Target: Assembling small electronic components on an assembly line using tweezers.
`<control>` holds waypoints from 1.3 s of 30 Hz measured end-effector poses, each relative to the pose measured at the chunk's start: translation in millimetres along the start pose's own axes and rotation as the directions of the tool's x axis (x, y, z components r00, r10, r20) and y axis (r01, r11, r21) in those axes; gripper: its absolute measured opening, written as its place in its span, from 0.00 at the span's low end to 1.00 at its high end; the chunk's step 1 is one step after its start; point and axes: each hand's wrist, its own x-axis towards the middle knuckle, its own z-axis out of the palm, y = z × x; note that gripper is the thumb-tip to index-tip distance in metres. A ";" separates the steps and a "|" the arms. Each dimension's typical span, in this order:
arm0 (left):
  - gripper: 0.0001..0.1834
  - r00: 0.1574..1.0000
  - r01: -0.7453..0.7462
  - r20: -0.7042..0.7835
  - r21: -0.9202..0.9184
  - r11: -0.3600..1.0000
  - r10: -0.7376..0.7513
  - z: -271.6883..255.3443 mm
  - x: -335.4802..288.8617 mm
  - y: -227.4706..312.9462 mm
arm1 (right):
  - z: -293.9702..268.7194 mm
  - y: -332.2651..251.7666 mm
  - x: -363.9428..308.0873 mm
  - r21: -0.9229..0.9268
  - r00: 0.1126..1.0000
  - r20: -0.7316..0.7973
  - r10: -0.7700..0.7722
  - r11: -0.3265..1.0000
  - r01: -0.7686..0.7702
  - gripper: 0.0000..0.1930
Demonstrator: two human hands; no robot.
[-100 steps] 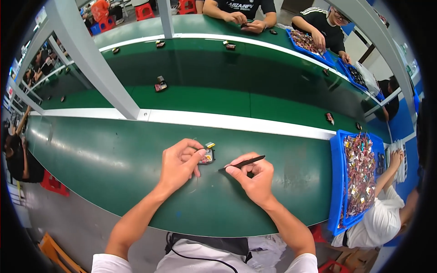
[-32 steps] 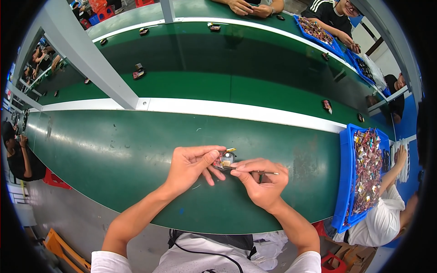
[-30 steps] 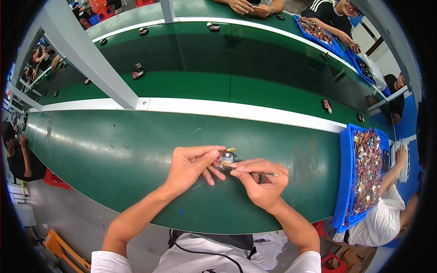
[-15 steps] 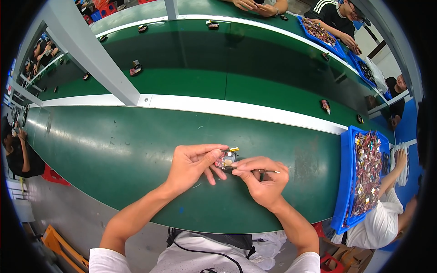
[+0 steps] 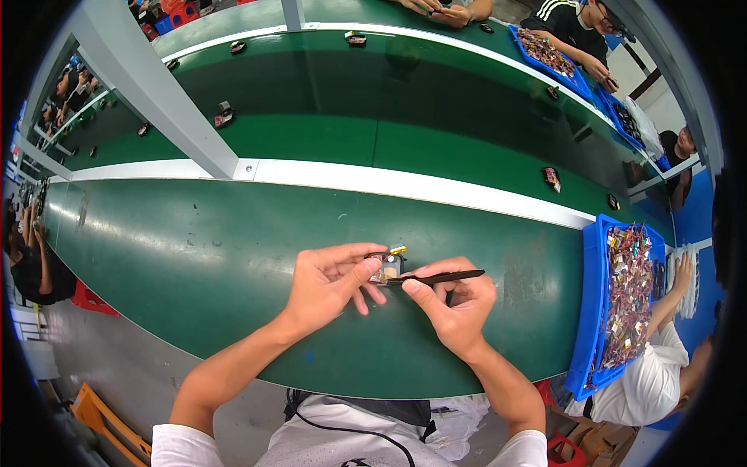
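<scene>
Here, above the green table [image 5: 194,265], the left hand [image 5: 331,284] pinches a small electronic part [image 5: 385,268] between thumb and fingers, while the right hand [image 5: 455,307] grips black tweezers [image 5: 436,277], tips touching the part. A blue tray [image 5: 583,311] of parts sits to the right; beyond runs a white strip [image 5: 405,183].

Small part and black tweezers over the green table

The part [image 5: 387,267], a small dark-framed piece with a pale face and a yellow tab at its upper right corner, sat pinched at its left side, just above the table. The tweezers [image 5: 437,277], slim and black, lay nearly level, their tip touching the part's right edge.
</scene>
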 end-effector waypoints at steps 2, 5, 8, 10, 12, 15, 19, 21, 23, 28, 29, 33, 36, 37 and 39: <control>0.15 1.000 -0.010 -0.005 0.003 1.000 0.010 -0.4 0.6 0.1 | -1.9 0.2 0.0 -0.015 1.000 0.002 -0.020 1.000 0.020 0.09; 0.15 1.000 -0.010 -0.019 -0.006 1.000 0.009 -1.6 0.7 -0.8 | 0.0 -3.5 1.9 -0.045 0.997 0.017 -0.078 0.996 0.079 0.08; 0.15 1.000 -0.014 -0.023 -0.010 1.000 0.014 -1.3 0.3 -1.9 | 1.4 -2.3 2.6 -0.074 0.987 0.038 -0.155 0.985 0.158 0.09; 0.16 0.999 -0.014 -0.036 -0.016 1.000 0.014 -0.2 0.1 -2.5 | 1.9 -1.5 2.8 -0.086 0.980 0.049 -0.194 0.977 0.197 0.09; 0.16 0.999 -0.013 -0.034 -0.009 1.000 0.013 0.4 -0.4 -2.2 | 2.8 -1.3 3.2 -0.097 0.969 0.060 -0.239 0.965 0.244 0.09; 0.16 1.000 -0.012 -0.029 0.010 1.000 0.012 1.3 -0.7 -1.8 | 2.9 1.3 2.9 -0.090 0.967 0.064 -0.247 0.963 0.252 0.09; 0.16 1.000 -0.015 -0.016 0.024 1.000 0.016 1.3 -0.9 -2.6 | 2.5 -0.6 3.3 -0.104 0.967 0.076 -0.245 0.962 0.252 0.09; 0.16 1.000 -0.015 -0.018 0.028 1.000 0.016 1.4 -1.3 -2.9 | 3.1 -1.5 3.6 -0.105 0.967 0.073 -0.243 0.963 0.250 0.08; 0.16 1.000 -0.016 -0.020 0.031 0.999 0.016 1.6 -1.3 -3.3 | 1.8 -4.0 5.0 -0.111 0.966 0.088 -0.243 0.961 0.252 0.08; 0.15 1.000 -0.008 -0.011 0.015 1.000 0.008 3.0 -2.0 -0.6 | 1.5 -6.9 5.1 -0.100 0.957 0.108 -0.270 0.955 0.280 0.07; 0.15 1.000 -0.007 -0.011 0.015 1.000 0.008 3.3 -2.1 -0.6 | 1.5 -4.3 5.6 -0.107 0.933 0.121 -0.340 0.930 0.353 0.07; 0.15 1.000 -0.030 -0.004 0.021 0.999 0.031 2.0 -2.2 -1.8 | -0.8 -1.5 6.0 -0.153 0.871 0.180 -0.457 0.862 0.484 0.08; 0.14 0.997 -0.081 0.000 0.031 0.996 0.081 1.2 -3.0 -2.5 | 2.3 -9.2 6.3 -0.058 0.938 0.123 -0.324 0.941 0.332 0.08; 0.14 0.994 -0.109 0.001 0.031 0.994 0.109 1.1 -3.0 -3.0 | 1.7 -8.2 5.6 -0.060 0.938 0.122 -0.323 0.941 0.332 0.08; 0.14 0.990 -0.144 0.001 0.032 0.989 0.145 0.8 -2.5 -5.0 | 0.2 -5.2 3.4 -0.056 0.973 0.075 -0.220 0.973 0.224 0.09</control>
